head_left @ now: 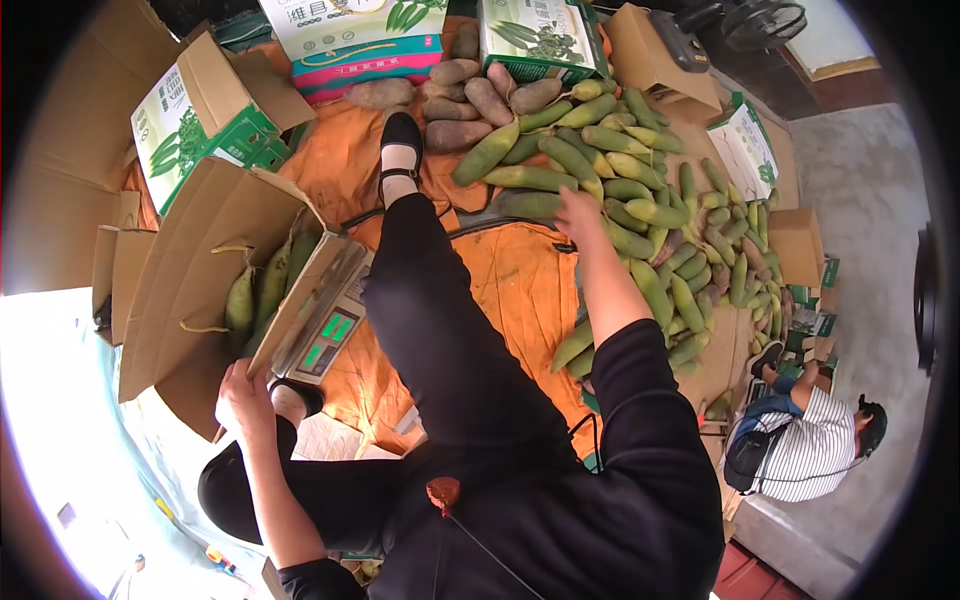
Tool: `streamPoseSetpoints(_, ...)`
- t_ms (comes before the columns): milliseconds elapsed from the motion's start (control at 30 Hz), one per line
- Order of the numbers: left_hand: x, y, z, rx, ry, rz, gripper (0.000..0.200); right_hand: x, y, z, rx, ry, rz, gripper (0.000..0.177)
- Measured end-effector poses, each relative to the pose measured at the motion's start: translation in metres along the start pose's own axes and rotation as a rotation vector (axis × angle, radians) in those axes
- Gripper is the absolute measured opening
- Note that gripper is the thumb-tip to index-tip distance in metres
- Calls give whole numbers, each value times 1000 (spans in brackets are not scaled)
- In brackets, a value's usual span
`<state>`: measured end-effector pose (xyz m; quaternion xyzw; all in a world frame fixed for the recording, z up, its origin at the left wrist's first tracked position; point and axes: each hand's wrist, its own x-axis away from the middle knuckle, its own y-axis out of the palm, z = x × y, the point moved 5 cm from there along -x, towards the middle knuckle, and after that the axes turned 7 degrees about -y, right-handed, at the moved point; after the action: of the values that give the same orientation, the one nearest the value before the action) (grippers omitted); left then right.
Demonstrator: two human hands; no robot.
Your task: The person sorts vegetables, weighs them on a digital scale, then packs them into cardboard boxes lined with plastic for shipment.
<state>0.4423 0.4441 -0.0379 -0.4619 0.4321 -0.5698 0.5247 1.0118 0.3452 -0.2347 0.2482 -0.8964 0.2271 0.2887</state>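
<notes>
At the lower edge of an open cardboard box (170,290), my left hand (243,402) has its fingers closed on the cardboard. Several green radishes (268,285) lie inside that box, which stands on a scale (325,340) with a lit green display. My right hand (580,218) is over the left edge of a large pile of green radishes (650,190), beside one long radish (532,205). Its fingers are partly hidden, and whether they touch that radish is unclear. Purplish radishes (488,100) lie at the pile's upper left.
Printed cartons (535,38) stand along the back, another (180,130) at the upper left. An orange cloth (520,290) covers the floor around my legs. A black fan (760,25) is at the upper right. Another person (810,440) sits at the far right.
</notes>
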Motion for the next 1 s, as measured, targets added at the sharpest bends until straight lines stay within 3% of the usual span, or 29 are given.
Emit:
streamPoseSetpoints(100,1,0,2,23,6,16,7,-20,-45,44,-109,134,189,50)
streamPoseSetpoints(200,0,0,3,28,-12,24,6,-32,-56,60,-142,197,245,55)
streamPoseSetpoints(433,0,-4,8,32,-72,-14,9,-95,-47,97,-323,244,255,64)
streamPoseSetpoints(600,-3,-5,7,20,-101,-17,10,-99,-29,84,-222,255,225,59)
streamPoseSetpoints(700,-4,-6,7,22,-62,30,8,-102,-30,82,-203,287,357,60)
streamPoseSetpoints(800,-4,-6,5,34,-57,31,8,-93,-23,80,-325,262,335,59)
streamPoseSetpoints(900,-3,-5,4,46,-35,27,8,-79,-11,65,-377,95,250,56)
streamPoseSetpoints(967,-3,-6,3,51,-35,27,8,-47,2,37,-196,-178,253,55)
streamPoseSetpoints(1000,-3,-6,3,52,-28,26,8,-33,9,30,-192,-184,250,55)
